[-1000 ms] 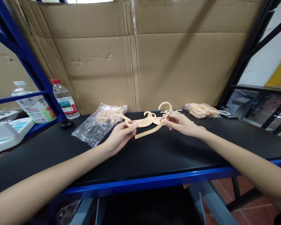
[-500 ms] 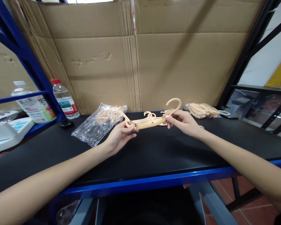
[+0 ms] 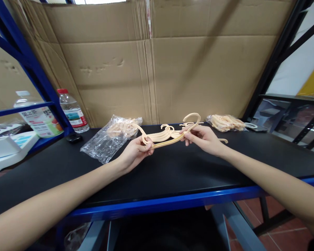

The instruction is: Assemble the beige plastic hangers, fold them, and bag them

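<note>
A beige plastic hanger is held above the table between my two hands. My left hand pinches its left part, where a curved piece rises above the fingers. My right hand closes on its right part, below a large open hook. My fingers cover both gripped spots, so how the parts meet there is hidden. Just behind it, several similar beige hangers lie stacked on the black table, partly covered by the held one and my right hand. A beige hook tip shows beyond my right hand.
A clear plastic bag with beige hangers lies at the left; another bagged bundle is at the right. Two bottles, one being a red-capped water bottle, and a black object stand far left. A cardboard wall closes the back.
The hanger's middle has dipped and bowed slightly downward between my hands. The right hook has tilted a little left and lower. Both hands keep their grip.
</note>
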The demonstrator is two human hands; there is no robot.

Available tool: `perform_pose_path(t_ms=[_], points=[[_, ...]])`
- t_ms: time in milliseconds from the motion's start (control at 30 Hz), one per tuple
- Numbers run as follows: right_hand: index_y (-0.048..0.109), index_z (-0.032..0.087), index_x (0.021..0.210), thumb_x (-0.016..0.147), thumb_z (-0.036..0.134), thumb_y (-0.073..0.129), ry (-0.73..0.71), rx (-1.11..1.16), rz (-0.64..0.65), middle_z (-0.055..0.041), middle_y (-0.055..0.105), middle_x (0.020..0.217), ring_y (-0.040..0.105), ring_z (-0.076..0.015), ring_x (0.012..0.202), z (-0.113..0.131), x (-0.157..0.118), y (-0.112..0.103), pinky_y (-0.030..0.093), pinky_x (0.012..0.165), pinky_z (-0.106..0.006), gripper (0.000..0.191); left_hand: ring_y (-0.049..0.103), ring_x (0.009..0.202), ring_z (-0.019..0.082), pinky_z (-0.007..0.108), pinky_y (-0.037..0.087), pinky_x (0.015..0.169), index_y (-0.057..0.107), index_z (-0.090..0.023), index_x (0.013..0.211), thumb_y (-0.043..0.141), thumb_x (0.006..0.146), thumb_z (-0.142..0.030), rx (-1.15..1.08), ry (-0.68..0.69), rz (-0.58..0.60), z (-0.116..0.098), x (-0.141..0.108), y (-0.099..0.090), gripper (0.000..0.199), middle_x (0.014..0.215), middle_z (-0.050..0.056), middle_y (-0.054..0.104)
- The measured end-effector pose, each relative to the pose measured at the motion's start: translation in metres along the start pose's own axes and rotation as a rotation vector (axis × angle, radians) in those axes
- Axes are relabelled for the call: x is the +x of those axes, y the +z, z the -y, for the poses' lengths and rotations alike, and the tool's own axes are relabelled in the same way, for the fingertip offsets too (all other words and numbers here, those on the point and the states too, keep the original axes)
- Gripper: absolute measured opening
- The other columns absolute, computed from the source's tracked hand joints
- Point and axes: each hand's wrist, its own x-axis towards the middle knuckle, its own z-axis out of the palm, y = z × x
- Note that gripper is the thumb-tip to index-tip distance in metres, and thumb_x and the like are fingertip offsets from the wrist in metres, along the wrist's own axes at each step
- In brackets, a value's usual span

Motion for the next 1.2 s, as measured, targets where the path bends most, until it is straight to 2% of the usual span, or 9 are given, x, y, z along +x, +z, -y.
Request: perform_pose_path(t_ms=[133, 333, 533, 833, 1000, 1200], points=[[0.063, 0.015, 0.101, 0.089, 0.037, 0.054, 0.000, -0.011, -0.025, -0.0048, 0.065, 0.080, 0.061, -0.0119, 0.063, 0.0011, -0.0010, 0.0037, 0.051, 0.059, -0.027, 0.027, 0.049, 0.058, 0.009, 0.021, 0.039, 0.057, 0.053, -0.012, 0.069, 0.064, 0.069, -0.005, 0.022, 0.020, -0.003, 0.0012, -0.0002, 0.0008, 0.013, 0.066, 0.000, 0.052], [0.063, 0.014, 0.097, 0.088, 0.036, 0.056, 0.017, -0.029, -0.062, -0.0053, 0.066, 0.080, 0.061, -0.0122, 0.061, -0.0013, 0.0002, 0.0011, 0.050, 0.058, -0.027, 0.025, 0.055, 0.063, 0.012, 0.026, 0.045, 0.064, 0.055, -0.012, 0.068, 0.063, 0.069, -0.005, -0.003, 0.006, -0.044, -0.0020, -0.0005, 0.0032, 0.011, 0.078, 0.003, 0.058], [0.063, 0.014, 0.098, 0.088, 0.036, 0.056, 0.019, -0.019, -0.067, -0.0050, 0.065, 0.080, 0.061, -0.0118, 0.061, -0.0031, -0.0011, 0.0020, 0.051, 0.059, -0.027, 0.025, 0.055, 0.062, 0.012, 0.025, 0.044, 0.063, 0.055, -0.012, 0.067, 0.063, 0.068, -0.002, 0.002, -0.011, -0.077, -0.0011, 0.0001, 0.0010, 0.013, 0.075, 0.003, 0.058], [0.064, 0.014, 0.100, 0.089, 0.034, 0.055, 0.000, -0.042, -0.046, -0.0048, 0.064, 0.079, 0.061, -0.0121, 0.062, -0.0018, -0.0040, 0.0044, 0.050, 0.059, -0.027, 0.024, 0.051, 0.059, 0.011, 0.024, 0.040, 0.061, 0.049, -0.014, 0.067, 0.061, 0.068, -0.003, 0.008, -0.006, -0.041, 0.0014, -0.0001, 0.0000, 0.016, 0.069, 0.002, 0.057], [0.064, 0.014, 0.100, 0.089, 0.036, 0.054, 0.020, -0.040, -0.035, -0.0050, 0.065, 0.078, 0.061, -0.0125, 0.062, -0.0005, -0.0052, 0.0088, 0.050, 0.059, -0.028, 0.026, 0.045, 0.053, 0.009, 0.021, 0.034, 0.054, 0.045, -0.015, 0.065, 0.062, 0.061, -0.001, 0.023, 0.014, 0.010, 0.0061, 0.0001, -0.0004, 0.023, 0.058, -0.002, 0.049], [0.064, 0.014, 0.097, 0.089, 0.035, 0.055, 0.021, -0.029, -0.070, -0.0050, 0.065, 0.079, 0.060, -0.0116, 0.059, -0.0040, -0.0028, 0.0071, 0.049, 0.057, -0.027, 0.024, 0.050, 0.058, 0.010, 0.023, 0.039, 0.059, 0.050, -0.014, 0.067, 0.062, 0.066, -0.004, 0.025, 0.035, -0.004, 0.0036, 0.0006, -0.0017, 0.016, 0.067, 0.000, 0.054]])
